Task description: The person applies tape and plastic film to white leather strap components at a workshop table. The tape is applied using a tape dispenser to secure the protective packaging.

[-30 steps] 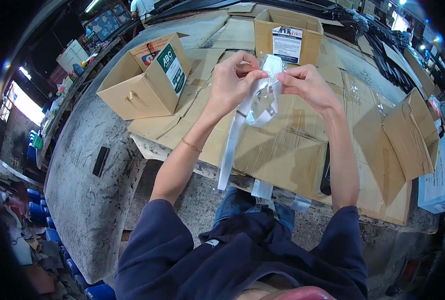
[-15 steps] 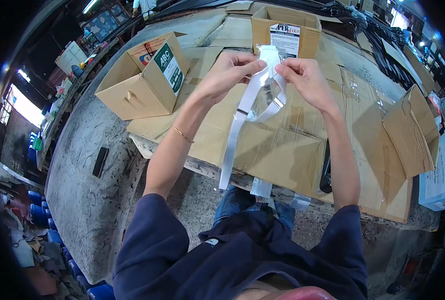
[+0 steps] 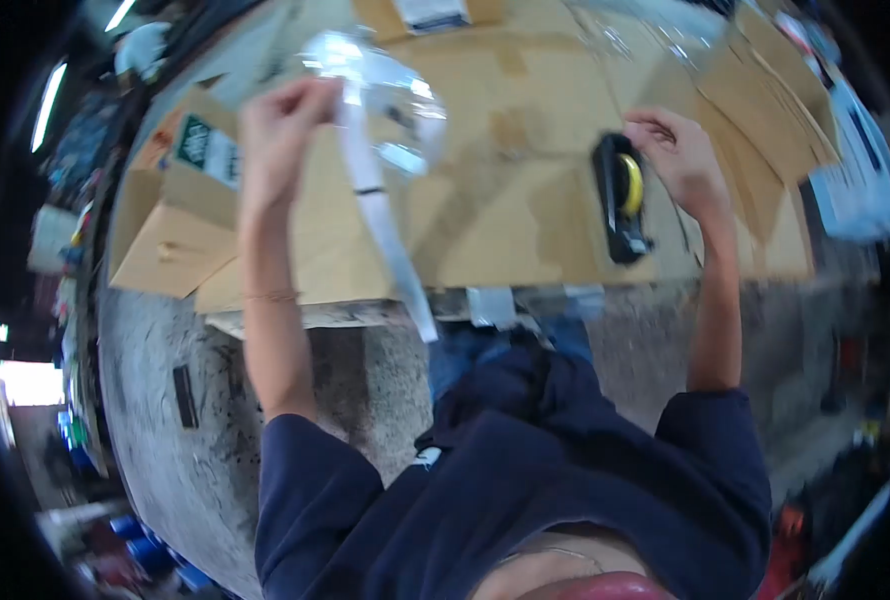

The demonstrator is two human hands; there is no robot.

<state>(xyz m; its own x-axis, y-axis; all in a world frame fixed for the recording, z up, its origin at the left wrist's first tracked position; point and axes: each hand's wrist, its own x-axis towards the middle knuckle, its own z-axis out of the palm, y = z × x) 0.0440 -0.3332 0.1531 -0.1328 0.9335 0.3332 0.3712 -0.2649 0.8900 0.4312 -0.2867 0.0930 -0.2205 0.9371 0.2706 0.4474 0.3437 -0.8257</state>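
Pinched in my left hand (image 3: 287, 135) is a white strap (image 3: 373, 205) with a dark band partway down, its free end hanging over the table's front edge. Clear plastic wrapping (image 3: 405, 115) shines around the strap's upper part. A black tape dispenser (image 3: 613, 215) with a yellow core lies on the cardboard to the right. My right hand (image 3: 680, 165) is at the dispenser's far end, fingers curled and fingertips close together. Blur hides whether these fingers touch the dispenser or hold a bit of tape.
Flattened cardboard (image 3: 525, 230) covers the tabletop. An open carton (image 3: 180, 215) with a green label stands at left, another carton (image 3: 770, 95) at right beside a light-blue box (image 3: 860, 165). Clear plastic pieces (image 3: 490, 307) hang at the front edge.
Both hands were together on the strap's packaged top. My right hand has let go and moved to the dispenser; my left has carried the strap leftward. The view has tilted down.
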